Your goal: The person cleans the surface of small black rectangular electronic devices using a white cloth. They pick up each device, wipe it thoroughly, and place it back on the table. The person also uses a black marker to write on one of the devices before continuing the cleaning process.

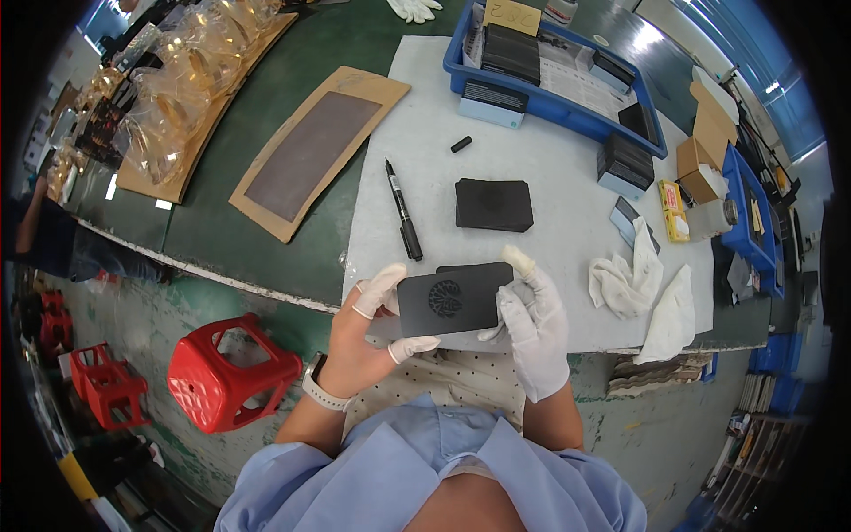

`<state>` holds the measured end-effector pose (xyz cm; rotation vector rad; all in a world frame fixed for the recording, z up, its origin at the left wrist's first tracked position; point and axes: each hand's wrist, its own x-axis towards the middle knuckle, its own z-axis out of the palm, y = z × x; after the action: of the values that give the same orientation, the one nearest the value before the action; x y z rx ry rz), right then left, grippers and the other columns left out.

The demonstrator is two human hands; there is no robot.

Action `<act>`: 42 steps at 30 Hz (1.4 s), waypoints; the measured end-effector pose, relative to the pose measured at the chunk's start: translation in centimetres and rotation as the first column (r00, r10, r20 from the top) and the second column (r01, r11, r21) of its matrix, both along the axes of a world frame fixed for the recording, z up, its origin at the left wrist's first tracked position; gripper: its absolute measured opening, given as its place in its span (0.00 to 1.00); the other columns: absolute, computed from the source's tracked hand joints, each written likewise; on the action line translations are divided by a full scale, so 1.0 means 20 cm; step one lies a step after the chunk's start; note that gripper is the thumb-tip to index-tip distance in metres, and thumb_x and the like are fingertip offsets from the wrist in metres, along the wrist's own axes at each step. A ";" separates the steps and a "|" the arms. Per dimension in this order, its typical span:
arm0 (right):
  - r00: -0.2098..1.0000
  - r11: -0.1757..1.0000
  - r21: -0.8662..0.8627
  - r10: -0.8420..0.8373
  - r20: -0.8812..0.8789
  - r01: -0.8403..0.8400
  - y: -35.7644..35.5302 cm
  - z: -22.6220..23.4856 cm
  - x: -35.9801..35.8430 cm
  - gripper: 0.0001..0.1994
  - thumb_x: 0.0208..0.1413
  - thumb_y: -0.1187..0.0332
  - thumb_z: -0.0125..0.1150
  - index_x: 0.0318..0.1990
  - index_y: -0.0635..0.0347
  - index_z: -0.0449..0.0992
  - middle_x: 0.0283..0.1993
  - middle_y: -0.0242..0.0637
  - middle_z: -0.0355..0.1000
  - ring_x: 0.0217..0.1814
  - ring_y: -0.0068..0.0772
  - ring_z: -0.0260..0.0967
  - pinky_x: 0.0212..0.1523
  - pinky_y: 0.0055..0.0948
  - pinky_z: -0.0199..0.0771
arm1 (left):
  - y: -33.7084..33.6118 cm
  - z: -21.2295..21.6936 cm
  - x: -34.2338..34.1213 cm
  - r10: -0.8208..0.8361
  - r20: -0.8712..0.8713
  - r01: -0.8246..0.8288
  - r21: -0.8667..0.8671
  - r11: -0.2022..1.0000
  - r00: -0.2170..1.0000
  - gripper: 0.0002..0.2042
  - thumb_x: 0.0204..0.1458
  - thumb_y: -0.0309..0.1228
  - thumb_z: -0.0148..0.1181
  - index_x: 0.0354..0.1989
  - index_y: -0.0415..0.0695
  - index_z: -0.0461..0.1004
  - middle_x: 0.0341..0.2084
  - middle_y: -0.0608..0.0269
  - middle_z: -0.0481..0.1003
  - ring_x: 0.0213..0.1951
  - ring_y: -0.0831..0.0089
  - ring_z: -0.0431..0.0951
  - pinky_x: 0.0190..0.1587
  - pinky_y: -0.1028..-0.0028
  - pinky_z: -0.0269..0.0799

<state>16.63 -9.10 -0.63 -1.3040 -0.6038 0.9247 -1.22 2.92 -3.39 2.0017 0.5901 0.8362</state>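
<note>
Between my two hands is a black card [479, 301] with a dark round emblem, held over the near edge of the table. My left hand [355, 341], with white finger cots on its fingertips, pinches the card's left end. My right hand [539, 332], in a white glove, grips the right end. Another black edge peeks out behind the card's top; I cannot tell whether it is held too. A stack of black cards [494, 206] lies just beyond. To its left is an uncapped black marker [403, 210], its cap [461, 144] lying apart.
A white sheet [377, 191] covers this part of the green table. Brown cardboard with a dark panel [310, 155] lies left. At the back stands a blue tray [456, 75] of card stacks. White cloths [625, 284] lie right. A red stool [208, 381] stands on the floor.
</note>
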 end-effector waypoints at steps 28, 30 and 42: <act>0.972 0.970 -0.096 -0.211 0.104 0.221 0.03 0.02 -0.07 0.28 0.57 0.77 0.60 0.65 0.66 0.61 0.26 0.28 0.72 0.26 0.10 0.64 0.26 0.15 0.64 | -0.11 0.10 0.12 0.013 -0.200 0.028 0.200 0.979 0.980 0.62 0.22 0.59 0.77 0.62 0.27 0.54 0.43 0.44 0.68 0.40 0.50 0.68 0.45 0.59 0.67; 0.996 0.990 -0.111 -0.085 0.021 0.086 0.00 0.05 -0.06 0.31 0.56 0.77 0.60 0.67 0.66 0.57 0.25 0.27 0.71 0.25 0.10 0.64 0.26 0.16 0.64 | -0.10 0.11 0.11 -0.002 -0.222 0.046 0.192 0.980 0.975 0.60 0.24 0.58 0.78 0.62 0.29 0.54 0.45 0.44 0.68 0.40 0.50 0.68 0.46 0.60 0.67; 0.973 0.954 -0.200 0.231 0.021 -0.222 0.01 0.07 0.03 0.29 0.59 0.75 0.56 0.67 0.67 0.56 0.29 0.31 0.73 0.23 0.15 0.68 0.25 0.15 0.67 | -0.12 0.13 0.10 -0.344 -0.124 0.360 0.141 0.922 0.931 0.50 0.29 0.51 0.78 0.58 0.33 0.60 0.40 0.51 0.69 0.38 0.56 0.68 0.44 0.63 0.67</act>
<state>17.26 -8.92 0.77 -1.4546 -0.7222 1.1702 0.77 0.61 -0.77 2.2192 0.2050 0.5818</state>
